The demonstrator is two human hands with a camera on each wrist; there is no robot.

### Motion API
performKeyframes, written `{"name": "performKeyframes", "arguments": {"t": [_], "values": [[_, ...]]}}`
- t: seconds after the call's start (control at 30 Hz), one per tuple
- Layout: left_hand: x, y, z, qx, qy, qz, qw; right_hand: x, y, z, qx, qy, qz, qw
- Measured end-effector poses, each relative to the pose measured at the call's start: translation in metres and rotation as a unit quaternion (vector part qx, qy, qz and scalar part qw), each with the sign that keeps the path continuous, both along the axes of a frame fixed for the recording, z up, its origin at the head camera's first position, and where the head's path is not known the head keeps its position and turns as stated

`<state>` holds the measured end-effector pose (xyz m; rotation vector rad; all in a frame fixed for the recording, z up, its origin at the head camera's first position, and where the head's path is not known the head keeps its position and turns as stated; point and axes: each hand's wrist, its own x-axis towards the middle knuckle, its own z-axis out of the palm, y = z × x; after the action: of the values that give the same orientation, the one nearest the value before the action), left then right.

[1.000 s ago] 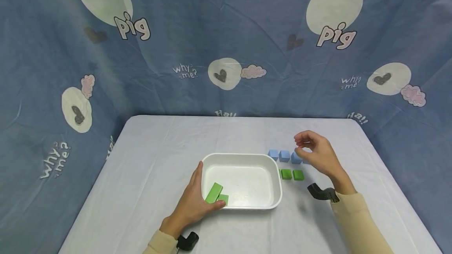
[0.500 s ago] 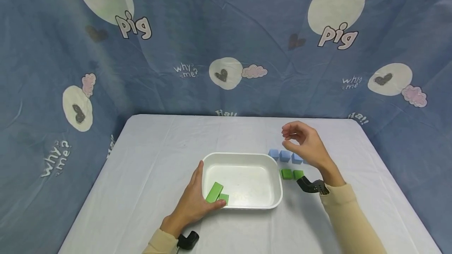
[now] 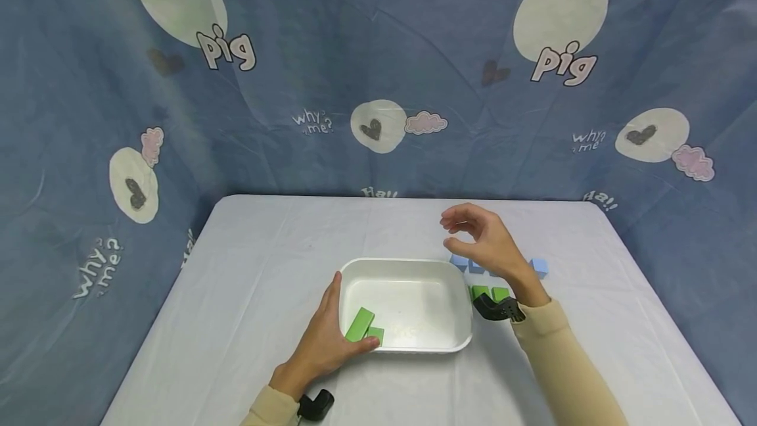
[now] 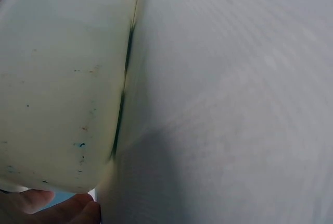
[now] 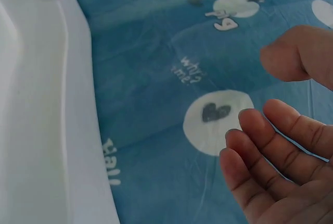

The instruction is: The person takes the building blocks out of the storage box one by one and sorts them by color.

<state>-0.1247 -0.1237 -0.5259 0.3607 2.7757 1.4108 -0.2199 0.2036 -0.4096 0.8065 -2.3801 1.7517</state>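
My left hand (image 3: 328, 336) grips the left end of the white tray (image 3: 408, 350), its thumb over the front rim and its fingers along the left side. In the left wrist view, fingertips (image 4: 78, 209) show at the lower end of the tray's wall (image 4: 57, 99). Inside the tray, by the thumb, lie a long green block (image 3: 359, 324) and a smaller green block (image 3: 376, 334). My right hand (image 3: 481, 235) hovers near the tray's back right corner, above a row of blue blocks (image 3: 458, 263), some hidden by it. Its fingers (image 5: 250, 177) and thumb stand apart, holding nothing.
Green blocks (image 3: 499, 294) stand to the right of the tray, partly behind the right wrist's black camera mount (image 3: 497, 307). Another blue block (image 3: 539, 268) shows right of the wrist. A blue printed curtain (image 3: 284, 150) hangs behind the white table (image 3: 266, 235).
My right hand has moved left, from over the right end of the blue row to near the tray's back right corner, uncovering the rightmost blue block. My left hand and the tray stay put.
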Motion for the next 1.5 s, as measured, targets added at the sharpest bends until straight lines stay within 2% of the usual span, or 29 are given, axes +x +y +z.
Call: {"name": "performKeyframes", "arguments": {"t": [0.3, 0.33, 0.73, 1.23, 1.4, 1.5], "values": [[-0.001, 0.001, 0.001, -0.005, -0.004, 0.003, 1.0000, 0.003, -0.017, 0.001, 0.034, -0.012, -0.010, 0.999], [-0.001, 0.001, 0.001, -0.004, -0.004, 0.003, 1.0000, 0.001, -0.017, -0.004, 0.038, -0.009, -0.011, 0.999], [-0.001, 0.002, 0.000, 0.009, 0.001, -0.003, 1.0000, 0.004, -0.029, -0.014, 0.078, 0.018, -0.003, 0.997], [0.001, 0.001, 0.001, 0.011, -0.005, -0.005, 0.9999, 0.006, -0.033, -0.021, 0.101, 0.018, 0.004, 0.995], [0.000, 0.000, 0.000, 0.006, -0.003, -0.004, 1.0000, 0.007, -0.030, -0.021, 0.100, 0.004, 0.025, 0.995], [0.000, 0.000, 0.000, 0.006, -0.001, -0.004, 1.0000, 0.007, -0.030, -0.021, 0.116, -0.001, 0.039, 0.992]]}}
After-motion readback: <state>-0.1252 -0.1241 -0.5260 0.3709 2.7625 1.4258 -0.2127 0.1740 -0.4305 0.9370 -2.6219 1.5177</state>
